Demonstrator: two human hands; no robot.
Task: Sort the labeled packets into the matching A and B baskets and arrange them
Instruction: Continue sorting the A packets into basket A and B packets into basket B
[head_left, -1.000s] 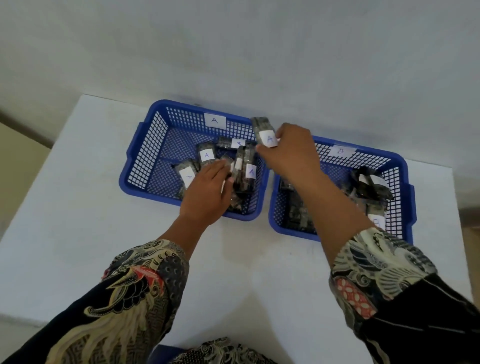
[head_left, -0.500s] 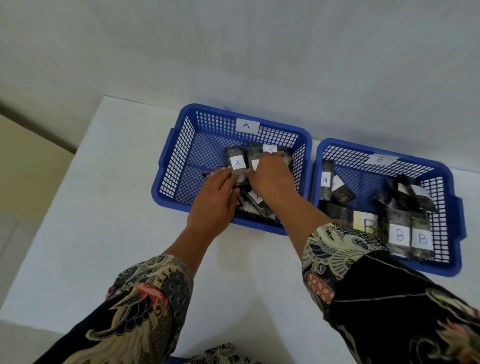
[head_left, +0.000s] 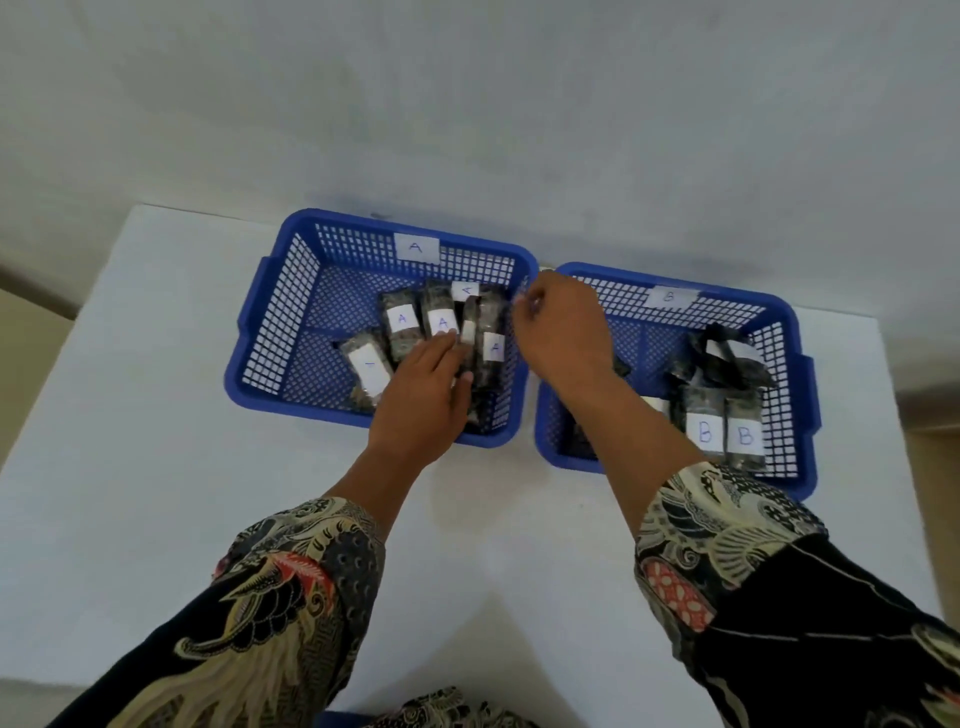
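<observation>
Nearest me, two patterned sleeves reach out over the white surface (head_left: 130, 415). The left hand (head_left: 421, 395) lies flat in the A basket (head_left: 270, 317), straight fingers pressing on the dark packets (head_left: 441, 317) marked A, which stand in a loose row toward the basket's right half. The right hand (head_left: 563, 332) hovers over the gap between the baskets with fingers curled; whether it pinches anything I cannot tell. Beyond its forearm the B basket (head_left: 800, 364) holds two packets marked B (head_left: 724, 434) side by side at the near wall, with a crumpled dark heap behind them. To do this step well, I would judge, the left hand should steady the row while the right squares each packet, labels up, none overlapping.
</observation>
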